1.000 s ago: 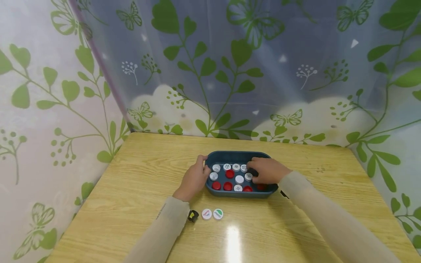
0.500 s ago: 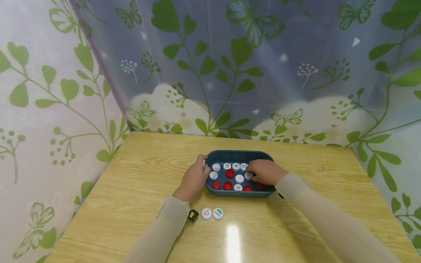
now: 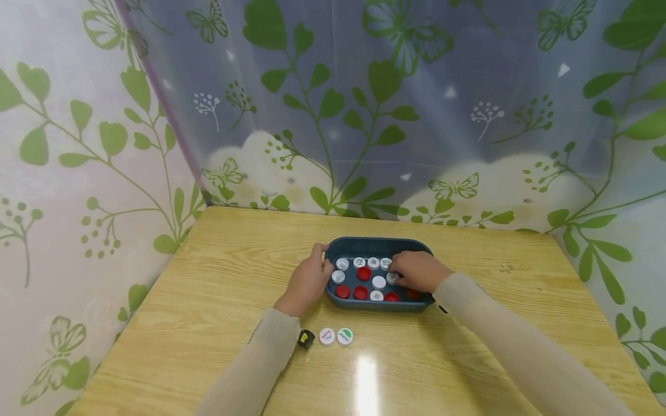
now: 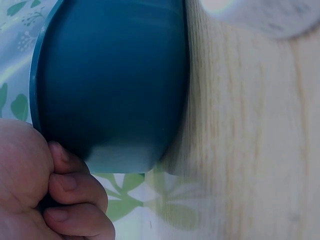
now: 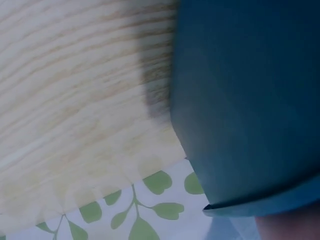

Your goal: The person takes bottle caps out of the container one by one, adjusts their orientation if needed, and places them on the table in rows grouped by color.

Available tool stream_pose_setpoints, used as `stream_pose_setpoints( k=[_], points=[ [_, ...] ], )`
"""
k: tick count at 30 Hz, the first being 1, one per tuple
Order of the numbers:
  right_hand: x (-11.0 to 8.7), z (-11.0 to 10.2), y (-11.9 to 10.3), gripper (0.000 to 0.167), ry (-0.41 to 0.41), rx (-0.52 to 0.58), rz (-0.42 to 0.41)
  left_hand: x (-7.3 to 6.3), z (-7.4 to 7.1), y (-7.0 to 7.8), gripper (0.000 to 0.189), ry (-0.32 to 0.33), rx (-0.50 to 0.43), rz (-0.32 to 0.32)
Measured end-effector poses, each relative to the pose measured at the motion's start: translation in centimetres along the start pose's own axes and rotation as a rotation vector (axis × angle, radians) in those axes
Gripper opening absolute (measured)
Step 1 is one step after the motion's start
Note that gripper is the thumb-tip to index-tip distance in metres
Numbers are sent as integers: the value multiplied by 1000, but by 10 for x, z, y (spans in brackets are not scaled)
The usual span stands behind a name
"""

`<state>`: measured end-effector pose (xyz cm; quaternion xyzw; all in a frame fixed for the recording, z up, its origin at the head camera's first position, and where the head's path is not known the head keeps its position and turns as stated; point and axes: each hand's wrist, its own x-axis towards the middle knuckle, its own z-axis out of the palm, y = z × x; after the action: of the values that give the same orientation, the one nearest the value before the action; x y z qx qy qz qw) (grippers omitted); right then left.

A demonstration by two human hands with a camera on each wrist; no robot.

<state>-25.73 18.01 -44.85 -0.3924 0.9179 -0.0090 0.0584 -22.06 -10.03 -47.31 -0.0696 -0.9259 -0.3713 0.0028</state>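
Observation:
A dark blue oblong tub [image 3: 380, 306] stands on the wooden table, holding several red and white bottle caps. My left hand [image 3: 306, 282] grips its left end at the rim; in the left wrist view the curled fingers [image 4: 75, 200] lie against the tub's outer wall [image 4: 115, 85]. My right hand [image 3: 420, 271] reaches in over the right end, thumb and fingertips pinching a white bottle cap [image 3: 392, 278] with a printed top. A red bottle cap [image 3: 363, 273] and a plain white bottle cap [image 3: 378, 282] lie left of it. The right wrist view shows mostly the tub wall [image 5: 250, 100].
Two printed white bottle caps, one with pink lettering [image 3: 326, 337] and one with a green patch [image 3: 345, 337], lie on the table [image 3: 218, 277] in front of the tub, beside the left wrist's black strap [image 3: 306, 339]. A leaf-patterned curtain [image 3: 333, 115] rises behind the table.
My right hand has shifted slightly left inside the tub, its fingertips closing in on the printed white bottle cap. My left hand has stayed at the rim.

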Motion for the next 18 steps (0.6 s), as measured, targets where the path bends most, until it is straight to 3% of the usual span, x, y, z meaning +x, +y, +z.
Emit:
stream_pose_setpoints(
  k=[5, 11, 13, 18],
  points=[
    [-2, -4, 0, 14, 71, -32, 22, 0, 0, 0, 44, -5, -7, -1],
    [-14, -23, -5, 17, 306, 94, 155, 0, 0, 0, 43, -4, -4, 6],
    [-20, -33, -13, 17, 394, 133, 138, 1, -1, 0, 43, 2, 1, 4],
    [-36, -44, -38, 14, 588, 147, -6, 1, 0, 0, 43, 10, 11, 0]
  ],
)
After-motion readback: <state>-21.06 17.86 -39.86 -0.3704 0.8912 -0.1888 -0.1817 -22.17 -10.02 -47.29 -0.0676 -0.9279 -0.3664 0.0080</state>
